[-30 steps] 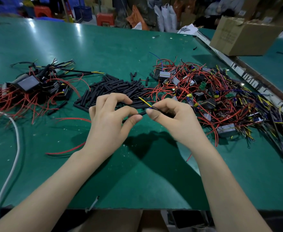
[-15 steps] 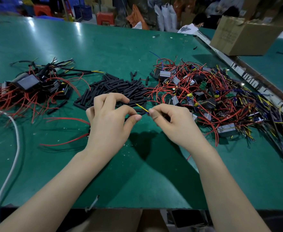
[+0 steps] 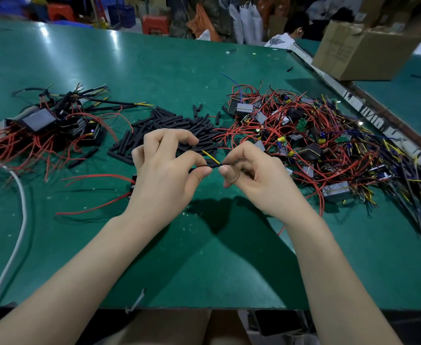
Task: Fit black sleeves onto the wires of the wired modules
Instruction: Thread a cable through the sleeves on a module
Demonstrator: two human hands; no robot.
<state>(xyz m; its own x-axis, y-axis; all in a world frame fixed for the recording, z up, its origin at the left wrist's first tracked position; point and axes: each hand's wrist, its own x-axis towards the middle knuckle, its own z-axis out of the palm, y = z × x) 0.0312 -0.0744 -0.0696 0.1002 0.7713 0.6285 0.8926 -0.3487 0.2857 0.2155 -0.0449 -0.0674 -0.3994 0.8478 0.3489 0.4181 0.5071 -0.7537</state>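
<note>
left hand (image 3: 165,170) pinching short black rubber sleeve (image 3: 205,166) | right hand (image 3: 250,175) pinching thin yellow wire (image 3: 210,156) | I see sleeve now farther onto wire than before

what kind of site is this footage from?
Likely a small electronics assembly workshop: a green workbench with a heap of wired modules, a pile of black sleeves for hand fitting, and a cardboard box with stacked goods behind.

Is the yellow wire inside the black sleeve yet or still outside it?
Partly in. The yellow wire runs into the black sleeve pinched between the left hand and right hand; its yellow length still shows.
</note>
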